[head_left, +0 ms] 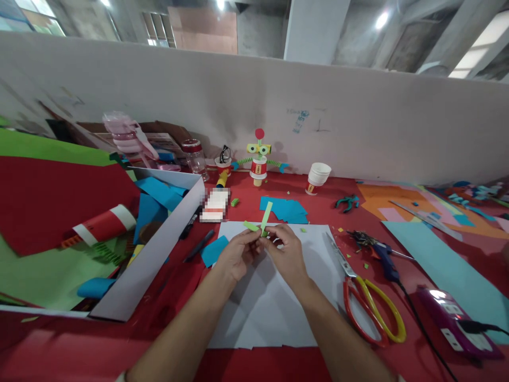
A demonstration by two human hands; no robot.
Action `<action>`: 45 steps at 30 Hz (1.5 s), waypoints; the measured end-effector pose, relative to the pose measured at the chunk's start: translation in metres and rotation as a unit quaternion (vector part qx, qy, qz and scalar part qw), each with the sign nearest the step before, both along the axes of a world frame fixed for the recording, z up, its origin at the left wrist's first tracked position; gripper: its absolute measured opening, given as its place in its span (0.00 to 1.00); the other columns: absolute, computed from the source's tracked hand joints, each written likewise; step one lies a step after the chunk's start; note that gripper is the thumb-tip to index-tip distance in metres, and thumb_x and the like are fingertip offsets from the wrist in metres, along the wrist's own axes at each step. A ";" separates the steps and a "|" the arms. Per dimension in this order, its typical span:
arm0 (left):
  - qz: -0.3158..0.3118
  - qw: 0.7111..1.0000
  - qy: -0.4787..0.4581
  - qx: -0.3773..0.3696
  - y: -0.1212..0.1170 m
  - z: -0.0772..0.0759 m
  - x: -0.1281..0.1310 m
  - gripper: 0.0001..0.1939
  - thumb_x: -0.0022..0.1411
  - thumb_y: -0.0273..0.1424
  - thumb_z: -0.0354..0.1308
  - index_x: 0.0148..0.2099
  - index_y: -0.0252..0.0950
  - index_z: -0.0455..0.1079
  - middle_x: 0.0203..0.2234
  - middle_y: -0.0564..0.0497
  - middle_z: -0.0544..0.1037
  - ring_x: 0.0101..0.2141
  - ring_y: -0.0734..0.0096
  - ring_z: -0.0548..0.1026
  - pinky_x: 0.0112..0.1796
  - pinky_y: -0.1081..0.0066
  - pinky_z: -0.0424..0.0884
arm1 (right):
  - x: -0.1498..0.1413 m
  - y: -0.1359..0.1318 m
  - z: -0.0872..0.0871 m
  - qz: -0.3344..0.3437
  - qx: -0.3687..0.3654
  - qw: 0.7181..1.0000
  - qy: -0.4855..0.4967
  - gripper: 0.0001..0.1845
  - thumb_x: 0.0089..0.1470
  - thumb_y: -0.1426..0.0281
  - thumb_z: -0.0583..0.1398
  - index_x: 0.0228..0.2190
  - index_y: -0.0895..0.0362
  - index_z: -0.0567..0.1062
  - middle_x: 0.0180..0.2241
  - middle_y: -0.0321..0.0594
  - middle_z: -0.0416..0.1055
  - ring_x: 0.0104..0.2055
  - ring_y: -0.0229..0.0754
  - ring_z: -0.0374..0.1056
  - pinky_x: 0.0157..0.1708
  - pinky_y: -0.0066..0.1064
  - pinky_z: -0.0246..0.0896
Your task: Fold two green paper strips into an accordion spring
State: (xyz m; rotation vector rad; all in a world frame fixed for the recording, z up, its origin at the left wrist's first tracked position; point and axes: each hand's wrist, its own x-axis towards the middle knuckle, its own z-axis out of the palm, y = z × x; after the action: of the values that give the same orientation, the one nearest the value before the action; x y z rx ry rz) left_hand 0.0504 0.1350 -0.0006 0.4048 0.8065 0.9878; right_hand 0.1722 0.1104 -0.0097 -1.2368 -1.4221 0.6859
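Note:
Light green paper strips (267, 215) meet between my two hands, one end pointing up and another sticking out to the left. My left hand (242, 253) pinches them from the left. From the right, the fingers of my right hand (287, 249) close on the strips where they cross; the exact fold is partly hidden by my fingertips. Both hands are just above a white paper sheet (274, 302). Blue paper pieces (283, 209) lie beyond them, and another blue piece (214, 251) rests by my left wrist.
Scissors (360, 297), a glue gun (384, 260) and its cord lie right, near a purple power box (457, 318). At the back stand a paper-cup robot figure (259, 165) and stacked cups (318, 176). A white box (159, 260) of craft pieces stands left.

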 end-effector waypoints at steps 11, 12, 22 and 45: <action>-0.005 0.998 -0.049 -0.043 -0.002 0.007 0.000 0.07 0.47 0.18 0.61 0.31 0.31 0.72 0.21 0.52 0.74 0.21 0.79 0.71 0.25 0.79 0.70 | 0.006 0.000 0.005 0.033 0.087 0.995 -0.038 0.07 0.54 0.72 0.57 0.33 0.53 0.76 0.34 0.39 0.68 0.37 0.40 0.66 0.38 0.30 0.62; -0.001 0.998 -0.045 -0.037 -0.002 0.007 0.000 0.07 0.47 0.18 0.62 0.31 0.31 0.72 0.21 0.52 0.74 0.21 0.79 0.72 0.26 0.79 0.70 | 0.006 0.001 0.004 0.036 0.084 0.995 -0.030 0.07 0.54 0.72 0.58 0.33 0.54 0.76 0.34 0.39 0.68 0.37 0.40 0.66 0.38 0.30 0.63; -0.003 1.000 -0.005 0.018 -0.002 -0.001 0.001 0.14 0.41 0.23 0.68 0.34 0.33 0.73 0.21 0.53 0.76 0.22 0.80 0.73 0.28 0.79 0.70 | 0.009 0.004 0.008 0.045 0.057 0.997 0.009 0.02 0.49 0.71 0.61 0.27 0.53 0.75 0.29 0.37 0.69 0.33 0.39 0.65 0.32 0.29 0.62; 0.061 0.966 0.160 0.195 -0.008 0.003 0.002 0.16 0.39 0.27 0.69 0.32 0.34 0.70 0.20 0.52 0.78 0.24 0.71 0.75 0.30 0.71 0.69 | 0.002 0.002 0.004 0.040 -0.074 0.983 0.162 0.12 0.51 0.61 0.60 0.23 0.56 0.75 0.27 0.36 0.66 0.28 0.36 0.65 0.28 0.28 0.65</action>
State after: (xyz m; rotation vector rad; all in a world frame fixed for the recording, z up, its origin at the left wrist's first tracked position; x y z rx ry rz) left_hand 0.0527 0.1273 0.0019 0.8797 0.9358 1.2185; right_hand 0.1741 0.1128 -0.0056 -1.1252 -1.1713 1.0134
